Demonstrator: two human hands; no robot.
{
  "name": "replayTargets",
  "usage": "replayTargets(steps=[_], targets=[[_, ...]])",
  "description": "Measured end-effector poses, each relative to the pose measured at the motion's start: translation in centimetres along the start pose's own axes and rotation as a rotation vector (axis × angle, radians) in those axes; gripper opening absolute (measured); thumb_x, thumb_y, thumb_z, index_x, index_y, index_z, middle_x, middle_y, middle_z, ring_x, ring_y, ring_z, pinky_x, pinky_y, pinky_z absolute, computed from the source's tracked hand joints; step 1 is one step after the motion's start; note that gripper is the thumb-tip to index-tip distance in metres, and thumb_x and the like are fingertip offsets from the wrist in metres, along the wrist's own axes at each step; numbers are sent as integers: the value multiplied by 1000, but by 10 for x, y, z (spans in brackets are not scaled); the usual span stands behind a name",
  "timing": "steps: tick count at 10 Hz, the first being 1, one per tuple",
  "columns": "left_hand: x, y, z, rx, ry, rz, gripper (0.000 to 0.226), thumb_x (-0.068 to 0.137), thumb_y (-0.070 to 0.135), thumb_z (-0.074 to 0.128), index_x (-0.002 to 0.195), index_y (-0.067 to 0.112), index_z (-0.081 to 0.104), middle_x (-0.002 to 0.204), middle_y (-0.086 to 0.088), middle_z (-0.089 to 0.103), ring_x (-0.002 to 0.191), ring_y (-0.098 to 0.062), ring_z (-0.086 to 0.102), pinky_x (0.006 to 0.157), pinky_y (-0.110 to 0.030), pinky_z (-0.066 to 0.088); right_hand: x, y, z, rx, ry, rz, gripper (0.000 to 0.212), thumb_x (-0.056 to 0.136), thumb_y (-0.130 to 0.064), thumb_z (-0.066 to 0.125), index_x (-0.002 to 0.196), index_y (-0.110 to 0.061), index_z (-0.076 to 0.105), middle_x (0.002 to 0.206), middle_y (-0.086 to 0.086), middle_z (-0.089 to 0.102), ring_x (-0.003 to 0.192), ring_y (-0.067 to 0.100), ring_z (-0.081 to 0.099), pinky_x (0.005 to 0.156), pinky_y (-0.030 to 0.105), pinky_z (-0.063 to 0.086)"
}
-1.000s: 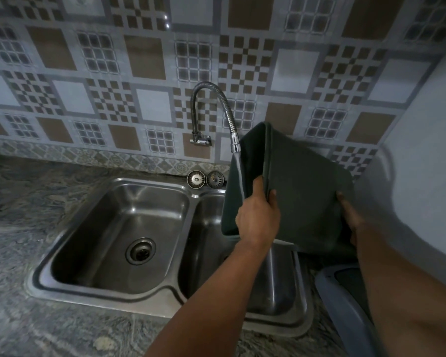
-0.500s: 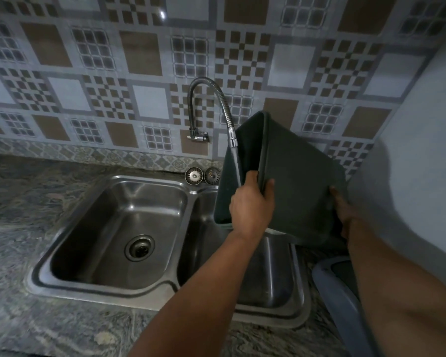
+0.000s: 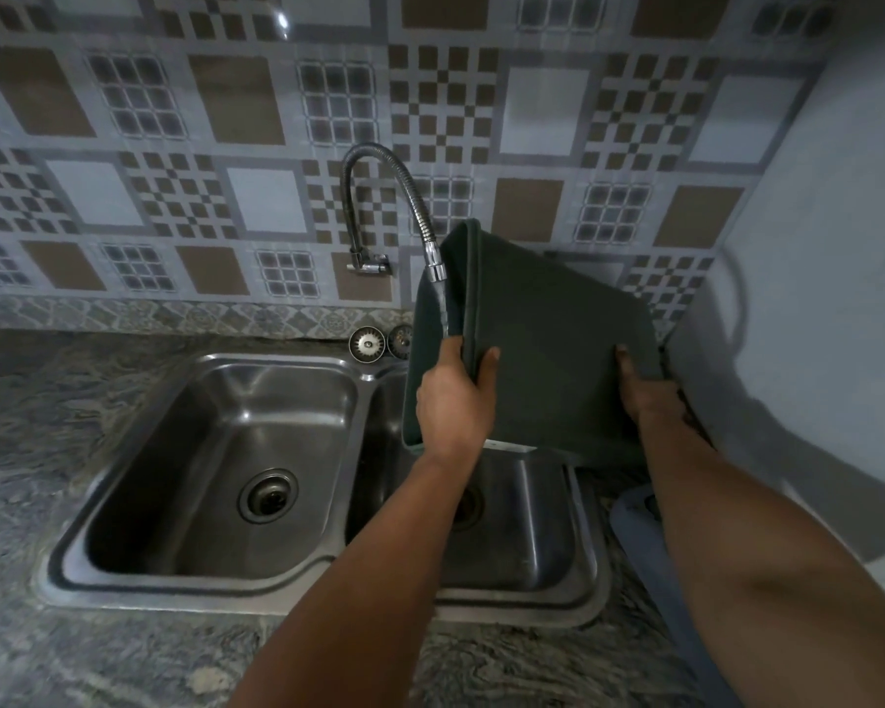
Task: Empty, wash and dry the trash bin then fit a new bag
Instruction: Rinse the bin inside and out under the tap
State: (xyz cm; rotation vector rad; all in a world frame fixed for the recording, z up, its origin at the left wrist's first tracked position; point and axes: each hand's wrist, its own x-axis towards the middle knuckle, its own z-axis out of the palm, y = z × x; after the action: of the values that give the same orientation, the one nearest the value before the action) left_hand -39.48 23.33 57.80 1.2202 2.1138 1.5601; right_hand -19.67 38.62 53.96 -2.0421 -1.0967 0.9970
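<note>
On the left, the grey stone desk [image 3: 47, 442] carries a steel double sink [image 3: 323, 590], and its left basin [image 3: 215, 452] shows only a round drain [image 3: 268, 495]. Behind the divider two strainer plugs [image 3: 366, 343] sit on the sink's back ledge, and above them a flexible tap [image 3: 394, 196] arches out from the tiled wall [image 3: 175, 120], its nozzle pointing down into the mouth of the trash bin [image 3: 558, 360]. A thin stream of water appears to run from the nozzle just inside the rim.

The dark green bin is held in the air above the right basin [image 3: 522, 528], tipped on its side. Its long axis runs from the open mouth at the left, beside the tap, up and back to the closed base at the right, near the side wall. The left hand [image 3: 450, 401] grips the near rim, thumb on the outside and fingers curled over the edge into the bin. The right hand [image 3: 639, 385] holds the base end, its fingers wrapped round the far corner and partly hidden.

This looks like the washing stage. The left hand is nearer the water, so steering the mouth under the stream likely falls to it, while the right hand tilts from the base. A blue-grey object [image 3: 634, 523], possibly the lid, lies on the desk at the far right.
</note>
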Motion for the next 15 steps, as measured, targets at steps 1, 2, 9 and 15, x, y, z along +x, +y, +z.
replayTargets(steps=[1,2,9,15], targets=[[0,-4,-2,-25,16,-26,30,95,46,66,105,17,61,91,4,73,76,-13,66,67,-29,53,2,3,4,14,14,26,135,65,-101,45,163,-12,21,166,17,29,149,40,35,125,52,25],[-1,-7,-3,-53,29,-65,31,91,47,71,99,18,63,84,8,71,74,-9,68,68,-35,59,1,5,1,102,-91,71,141,60,-102,51,164,-12,18,167,16,26,149,39,35,124,51,28],[2,53,-26,-55,3,105,12,94,29,66,100,19,67,80,9,70,67,-5,65,59,-27,56,-37,-12,-40,276,-276,39,107,75,-89,59,151,-14,50,151,10,52,132,38,53,97,50,44],[20,55,-75,-112,-163,137,17,90,26,66,76,17,60,66,6,62,57,-9,58,49,-20,38,54,52,-47,227,-87,140,154,16,-106,64,144,-21,56,138,11,62,112,41,63,104,61,46]])
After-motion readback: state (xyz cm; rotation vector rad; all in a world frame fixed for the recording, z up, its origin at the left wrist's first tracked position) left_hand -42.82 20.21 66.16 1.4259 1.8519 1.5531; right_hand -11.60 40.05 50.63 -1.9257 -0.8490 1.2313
